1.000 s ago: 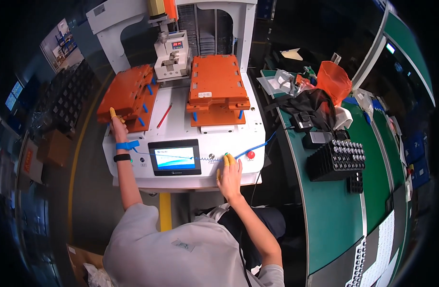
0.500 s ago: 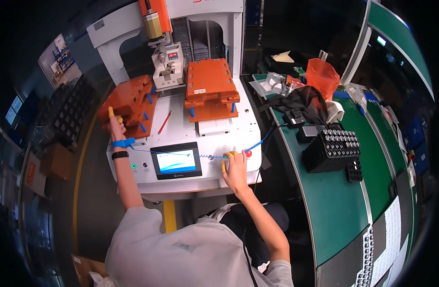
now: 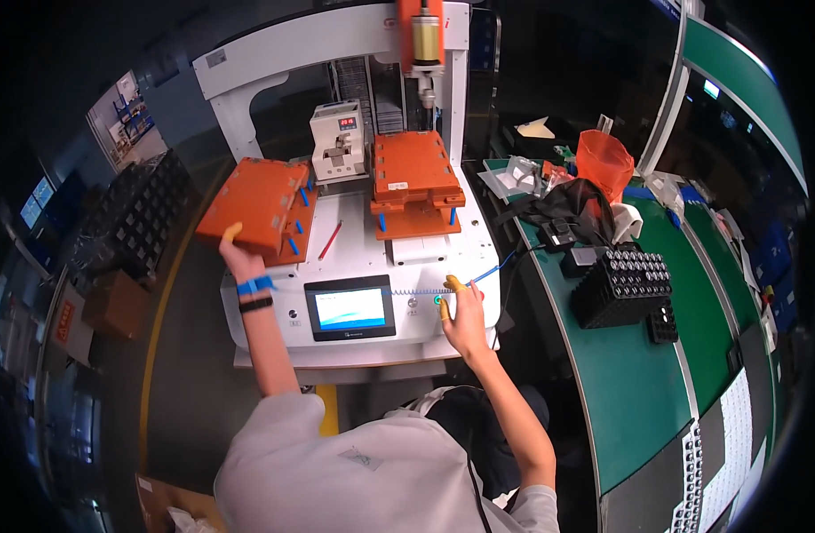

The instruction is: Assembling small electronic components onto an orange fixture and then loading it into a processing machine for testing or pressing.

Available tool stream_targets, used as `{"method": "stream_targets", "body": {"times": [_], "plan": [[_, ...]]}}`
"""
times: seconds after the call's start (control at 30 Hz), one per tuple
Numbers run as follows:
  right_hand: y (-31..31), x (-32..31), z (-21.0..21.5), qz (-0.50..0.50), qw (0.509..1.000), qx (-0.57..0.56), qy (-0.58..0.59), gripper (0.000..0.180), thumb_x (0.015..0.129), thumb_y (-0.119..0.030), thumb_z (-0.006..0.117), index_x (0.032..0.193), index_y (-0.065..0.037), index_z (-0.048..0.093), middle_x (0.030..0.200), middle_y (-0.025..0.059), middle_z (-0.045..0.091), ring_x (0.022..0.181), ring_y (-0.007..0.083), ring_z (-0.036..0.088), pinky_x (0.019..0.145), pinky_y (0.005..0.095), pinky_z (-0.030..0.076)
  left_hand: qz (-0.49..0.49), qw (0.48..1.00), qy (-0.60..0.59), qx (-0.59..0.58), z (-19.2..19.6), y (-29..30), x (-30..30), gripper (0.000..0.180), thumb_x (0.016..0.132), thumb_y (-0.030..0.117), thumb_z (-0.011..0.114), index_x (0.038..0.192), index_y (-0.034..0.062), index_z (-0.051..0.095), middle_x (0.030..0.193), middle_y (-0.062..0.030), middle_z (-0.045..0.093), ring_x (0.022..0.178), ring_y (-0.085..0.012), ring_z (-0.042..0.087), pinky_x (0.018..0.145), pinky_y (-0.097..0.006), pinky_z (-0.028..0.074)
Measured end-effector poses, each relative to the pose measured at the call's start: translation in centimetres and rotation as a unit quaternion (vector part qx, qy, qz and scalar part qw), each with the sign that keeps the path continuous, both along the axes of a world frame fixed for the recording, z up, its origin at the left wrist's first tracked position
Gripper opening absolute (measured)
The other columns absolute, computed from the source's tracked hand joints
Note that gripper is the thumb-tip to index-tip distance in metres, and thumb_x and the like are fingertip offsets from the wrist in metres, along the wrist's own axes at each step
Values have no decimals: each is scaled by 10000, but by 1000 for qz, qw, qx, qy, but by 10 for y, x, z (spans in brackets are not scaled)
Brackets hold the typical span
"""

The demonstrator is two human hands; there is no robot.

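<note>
Case in orange sits beyond the left hand gripping its edge, the right hand empty by a green button.

"What is on the white machine top in front of you?"
"An orange stand at your left, a second orange stand at your right, a thin red stick between them."
"And the green desk beside you?"
"It carries a black rack, a crumpled black bag, an orange plastic bag."
</note>
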State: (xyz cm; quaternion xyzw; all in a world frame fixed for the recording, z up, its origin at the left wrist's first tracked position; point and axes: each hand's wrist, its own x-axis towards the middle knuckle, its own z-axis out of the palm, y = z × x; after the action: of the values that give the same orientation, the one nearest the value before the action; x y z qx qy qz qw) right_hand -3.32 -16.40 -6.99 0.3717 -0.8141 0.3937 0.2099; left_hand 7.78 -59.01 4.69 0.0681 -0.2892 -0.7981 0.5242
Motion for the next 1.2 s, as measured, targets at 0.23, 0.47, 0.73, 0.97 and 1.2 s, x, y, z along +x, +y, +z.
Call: {"method": "stream_targets", "body": {"times": [0.23, 0.47, 0.73, 0.97, 1.2], "plan": [[-4, 26, 25, 9, 999, -48, 2, 498, 869, -2, 658, 1347, 16, 520, 1286, 248, 591, 1251, 498, 496, 1154, 522, 338, 5, 998, -16, 54, -6, 92, 66, 507, 847, 188, 521, 1329, 37, 569, 1322, -131, 622, 1201, -348, 618, 1001, -461, 527], [5, 69, 67, 117, 978, -137, -107, 443, 948, -42, 593, 1379, 36, 522, 1315, 231, 625, 1221, 386, 605, 1071, 403, 442, -242, 966, 86, -31, -51, 117, 48, 520, 946, 388, 391, 1305, 64, 582, 1306, -104, 621, 1183, -310, 608, 1024, -454, 496], [64, 137, 59, 143, 824, -453, -310, 584, 970, -340, 693, 1375, 37, 508, 1254, 130, 645, 1154, 237, 642, 1044, 382, 479, -513, 852, 93, 47, -78, 234, -3, 627, 900, 473, 311, 1316, 89, 579, 1314, -96, 614, 1232, -320, 572, 1036, -478, 480], [134, 205, 47, -120, 647, -693, -295, 257, 920, -21, 620, 1169, 32, 585, 1041, 83, 672, 891, 146, 677, 779, 223, 553, -662, 743, -84, 55, -98, 378, -17, 600, 865, 389, 332, 1234, 2, 604, 1196, -134, 665, 1092, -297, 652, 960, -422, 535], [188, 247, 31, -231, 631, -710, -211, 278, 891, -54, 695, 1144, 21, 607, 992, 79, 682, 841, 144, 667, 771, 264, 535, -757, 615, -220, -19, -119, 452, -24, 624, 907, 362, 403, 1397, -11, 506, 1334, -152, 621, 1219, -302, 619, 1041, -423, 505]]}}
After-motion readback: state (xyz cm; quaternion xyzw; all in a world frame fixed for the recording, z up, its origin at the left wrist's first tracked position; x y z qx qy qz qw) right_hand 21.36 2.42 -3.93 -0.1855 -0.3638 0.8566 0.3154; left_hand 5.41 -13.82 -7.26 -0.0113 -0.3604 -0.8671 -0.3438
